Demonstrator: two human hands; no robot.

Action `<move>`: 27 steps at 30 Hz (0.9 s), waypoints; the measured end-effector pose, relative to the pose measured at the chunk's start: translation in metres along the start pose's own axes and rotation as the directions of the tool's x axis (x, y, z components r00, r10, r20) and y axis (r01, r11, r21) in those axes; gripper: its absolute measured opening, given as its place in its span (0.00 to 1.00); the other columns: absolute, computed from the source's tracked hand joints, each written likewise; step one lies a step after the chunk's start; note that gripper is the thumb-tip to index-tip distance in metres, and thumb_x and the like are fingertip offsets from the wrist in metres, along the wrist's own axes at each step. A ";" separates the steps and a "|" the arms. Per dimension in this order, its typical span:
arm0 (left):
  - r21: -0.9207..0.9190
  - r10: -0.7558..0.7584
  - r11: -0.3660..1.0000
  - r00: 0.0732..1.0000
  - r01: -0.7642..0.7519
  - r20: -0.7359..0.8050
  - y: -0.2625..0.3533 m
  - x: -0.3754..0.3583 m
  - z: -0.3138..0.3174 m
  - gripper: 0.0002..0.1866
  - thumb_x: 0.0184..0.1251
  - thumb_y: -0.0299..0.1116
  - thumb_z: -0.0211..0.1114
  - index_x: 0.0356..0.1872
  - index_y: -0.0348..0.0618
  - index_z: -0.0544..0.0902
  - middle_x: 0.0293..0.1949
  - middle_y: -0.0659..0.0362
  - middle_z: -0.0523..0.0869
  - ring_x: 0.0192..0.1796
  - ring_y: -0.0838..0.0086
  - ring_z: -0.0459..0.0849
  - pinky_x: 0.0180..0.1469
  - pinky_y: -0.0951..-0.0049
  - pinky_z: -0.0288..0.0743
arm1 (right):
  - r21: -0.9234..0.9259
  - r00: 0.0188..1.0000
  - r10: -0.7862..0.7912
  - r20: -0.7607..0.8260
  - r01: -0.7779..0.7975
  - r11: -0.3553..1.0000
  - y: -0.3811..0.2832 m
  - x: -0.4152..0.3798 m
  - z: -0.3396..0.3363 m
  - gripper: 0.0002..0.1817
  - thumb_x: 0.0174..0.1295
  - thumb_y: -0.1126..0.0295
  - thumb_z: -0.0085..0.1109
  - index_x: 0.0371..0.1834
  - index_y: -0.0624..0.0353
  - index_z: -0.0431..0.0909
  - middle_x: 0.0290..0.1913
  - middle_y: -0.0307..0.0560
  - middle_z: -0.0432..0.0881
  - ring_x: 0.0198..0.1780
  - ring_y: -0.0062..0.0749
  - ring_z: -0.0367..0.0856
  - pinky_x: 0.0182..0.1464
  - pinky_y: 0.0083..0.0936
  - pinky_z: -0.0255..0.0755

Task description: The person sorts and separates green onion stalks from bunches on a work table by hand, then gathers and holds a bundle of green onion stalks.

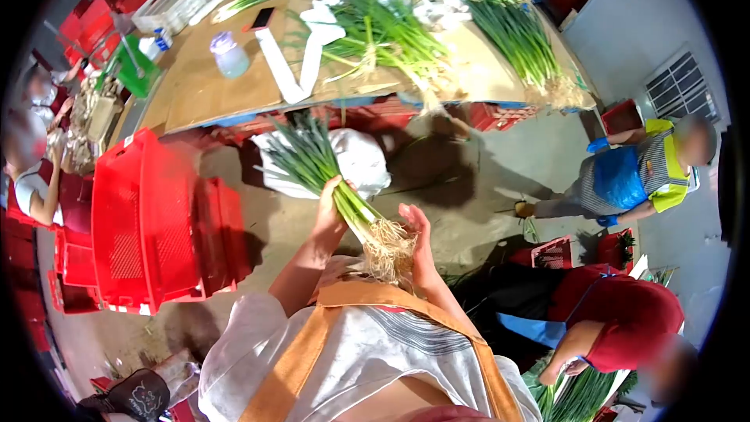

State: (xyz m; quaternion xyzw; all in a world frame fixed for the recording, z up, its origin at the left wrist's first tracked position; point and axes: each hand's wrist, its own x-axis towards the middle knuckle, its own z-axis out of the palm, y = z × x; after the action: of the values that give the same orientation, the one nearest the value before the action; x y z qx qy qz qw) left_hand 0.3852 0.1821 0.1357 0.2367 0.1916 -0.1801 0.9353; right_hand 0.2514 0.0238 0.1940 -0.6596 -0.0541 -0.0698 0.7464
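Observation:
A bunch of green onions (349, 207) is held in front of my body, its green leaves pointing up and left and its pale roots at the lower right. My left hand (332, 207) is wrapped round the white stems. Beside the roots is my right hand (419, 238), with its fingers apart and its palm turned toward them; whether it touches them I cannot tell. More green onions (383, 31) lie on the cardboard-covered table (195, 94), and another pile (516, 39) is at its right.
Stacked red crates (144, 227) stand at the left. On the table are a jar (229, 55), a phone (262, 19) and a white basket (178, 1). A white sack (359, 160) lies below the table edge. One person (625, 172) stands right, another (617, 312) bends lower right, others sit left.

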 end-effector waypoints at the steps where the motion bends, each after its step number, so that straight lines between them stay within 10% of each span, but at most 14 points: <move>1: 0.009 0.012 1.000 0.999 -0.011 -0.038 -0.008 0.002 0.020 0.12 0.57 0.35 0.63 0.36 0.41 0.71 0.29 0.58 0.76 0.33 0.70 0.76 0.39 0.72 0.75 | 0.022 1.000 0.009 -0.021 -0.009 1.000 -0.005 0.011 -0.022 0.49 0.58 0.31 0.36 0.70 0.61 0.42 0.69 0.52 0.53 0.70 0.40 0.52 0.68 0.39 0.45; 4: -0.054 0.107 0.992 0.990 -0.112 -0.087 -0.028 0.017 0.063 0.08 0.58 0.31 0.62 0.34 0.40 0.74 0.27 0.58 0.77 0.33 0.71 0.77 0.37 0.73 0.74 | 0.064 0.995 0.008 0.098 -0.014 0.998 -0.016 0.043 -0.086 0.48 0.58 0.31 0.35 0.70 0.61 0.46 0.67 0.52 0.58 0.70 0.39 0.52 0.69 0.39 0.40; 9: 0.155 0.362 0.925 0.927 -0.346 -0.094 -0.063 0.037 0.128 0.12 0.55 0.32 0.64 0.35 0.38 0.72 0.29 0.57 0.77 0.33 0.71 0.77 0.40 0.72 0.74 | -0.150 0.944 0.206 0.258 -0.172 0.974 -0.055 0.097 -0.174 0.46 0.48 0.50 0.66 0.66 0.65 0.57 0.64 0.53 0.64 0.68 0.39 0.58 0.68 0.33 0.47; 14: 0.143 0.381 0.915 0.924 -0.378 0.007 -0.117 0.080 0.188 0.11 0.53 0.18 0.61 0.37 0.35 0.73 0.28 0.54 0.79 0.32 0.66 0.81 0.34 0.68 0.78 | -0.733 0.922 0.071 0.381 0.255 0.630 -0.067 0.166 -0.184 0.59 0.35 0.58 0.77 0.68 0.69 0.48 0.58 0.65 0.69 0.55 0.58 0.71 0.56 0.39 0.66; 24: 0.292 0.119 0.921 0.900 -0.258 0.419 -0.178 0.220 0.296 0.13 0.53 0.16 0.61 0.41 0.35 0.77 0.38 0.54 0.82 0.43 0.68 0.82 0.49 0.68 0.75 | -0.645 0.973 0.175 -0.152 -0.232 0.728 -0.021 0.273 -0.287 0.40 0.45 0.69 0.63 0.65 0.53 0.59 0.40 0.60 0.79 0.43 0.55 0.79 0.41 0.37 0.74; 27: 0.288 0.038 0.931 0.842 -0.225 0.538 -0.188 0.252 0.327 0.21 0.55 0.22 0.62 0.53 0.37 0.73 0.47 0.52 0.80 0.54 0.64 0.78 0.56 0.64 0.73 | -0.439 0.954 0.240 -0.181 -0.297 0.848 -0.031 0.305 -0.322 0.33 0.45 0.73 0.61 0.60 0.59 0.62 0.30 0.51 0.79 0.31 0.33 0.82 0.33 0.29 0.74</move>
State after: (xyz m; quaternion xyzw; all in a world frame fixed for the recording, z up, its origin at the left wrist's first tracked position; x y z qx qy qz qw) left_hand 0.6111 -0.2017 0.2200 0.3491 -0.1212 -0.2023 0.9069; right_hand 0.5425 -0.3091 0.2375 -0.8136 0.1015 -0.0148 0.5722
